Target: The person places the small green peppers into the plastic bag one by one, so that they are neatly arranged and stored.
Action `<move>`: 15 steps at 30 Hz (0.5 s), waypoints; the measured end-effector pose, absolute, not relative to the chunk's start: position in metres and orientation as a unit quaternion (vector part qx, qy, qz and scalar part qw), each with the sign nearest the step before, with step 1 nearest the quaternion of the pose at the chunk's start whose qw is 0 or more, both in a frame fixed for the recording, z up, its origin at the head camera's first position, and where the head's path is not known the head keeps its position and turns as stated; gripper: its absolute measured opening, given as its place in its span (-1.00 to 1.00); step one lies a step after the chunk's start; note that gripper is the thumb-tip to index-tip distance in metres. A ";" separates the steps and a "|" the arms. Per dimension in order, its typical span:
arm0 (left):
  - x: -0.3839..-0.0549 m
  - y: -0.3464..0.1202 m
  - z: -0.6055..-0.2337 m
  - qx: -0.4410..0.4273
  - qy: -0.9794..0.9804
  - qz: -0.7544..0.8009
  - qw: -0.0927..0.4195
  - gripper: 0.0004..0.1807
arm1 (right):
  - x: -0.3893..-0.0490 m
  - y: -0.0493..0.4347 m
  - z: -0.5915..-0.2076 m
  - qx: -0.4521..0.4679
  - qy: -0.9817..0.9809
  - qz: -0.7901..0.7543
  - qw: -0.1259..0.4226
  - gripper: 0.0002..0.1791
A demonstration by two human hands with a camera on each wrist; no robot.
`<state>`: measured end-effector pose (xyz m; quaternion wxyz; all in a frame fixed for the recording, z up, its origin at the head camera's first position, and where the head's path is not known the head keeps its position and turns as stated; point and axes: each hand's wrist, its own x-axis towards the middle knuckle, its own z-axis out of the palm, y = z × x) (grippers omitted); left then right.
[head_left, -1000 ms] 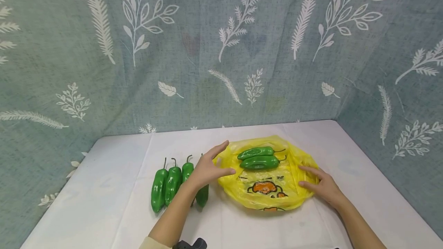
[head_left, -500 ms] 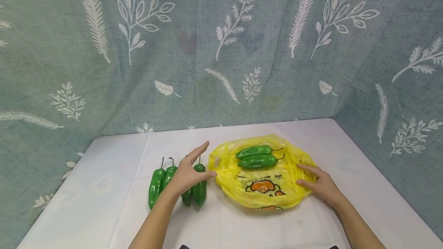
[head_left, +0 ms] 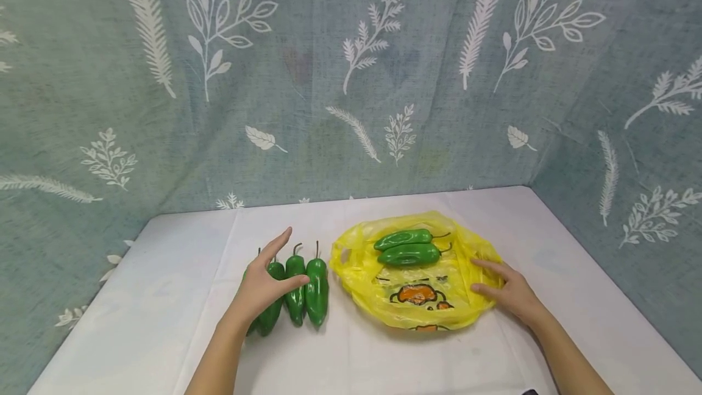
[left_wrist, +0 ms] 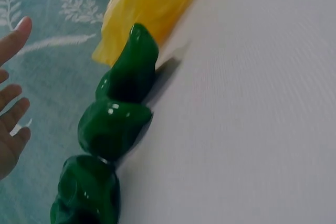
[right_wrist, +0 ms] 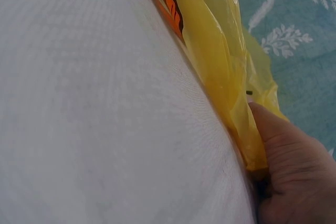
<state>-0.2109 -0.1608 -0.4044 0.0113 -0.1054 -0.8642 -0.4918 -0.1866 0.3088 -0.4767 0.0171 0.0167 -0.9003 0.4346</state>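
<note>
My left hand [head_left: 260,282], thumb and fingers spread apart, hovers over a row of several green peppers [head_left: 317,291], hiding part of those at the left end. In the left wrist view the fingers [left_wrist: 16,111] hold nothing, beside the glossy peppers [left_wrist: 113,127]. My right hand [head_left: 512,294] holds the right edge of a yellow plastic bag [head_left: 384,316], which lies spread out with its mouth facing up. The thumb [right_wrist: 273,124] hooks over the bag's rim in the right wrist view. Two green peppers [head_left: 408,255] lie side by side inside the bag, stems pointing right.
A white cloth [head_left: 384,364] covers the table. Behind it and along both sides hangs a green-blue curtain [head_left: 307,127] with white leaf prints. The bag stands a short gap to the right of the row.
My left hand has moved left, away from the bag's left edge and over the pepper row, uncovering the row's right-hand peppers. My right hand stays at the bag.
</note>
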 end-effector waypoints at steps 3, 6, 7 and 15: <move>-0.206 -0.170 -0.404 -0.099 -0.866 -0.489 0.013 0.01 | -0.186 0.309 -0.476 0.009 -0.900 0.437 0.007 -0.26; -0.202 -0.178 -0.404 -0.093 -0.872 -0.480 0.022 0.00 | -0.186 0.309 -0.475 0.009 -0.898 0.439 0.004 -0.26; -0.200 -0.181 -0.404 -0.090 -0.873 -0.478 0.026 0.00 | -0.186 0.309 -0.475 0.010 -0.898 0.440 0.004 -0.26; -0.190 -0.201 -0.413 -0.039 -0.865 -0.495 0.068 -0.03 | -0.187 0.308 -0.477 0.017 -0.897 0.442 0.014 -0.28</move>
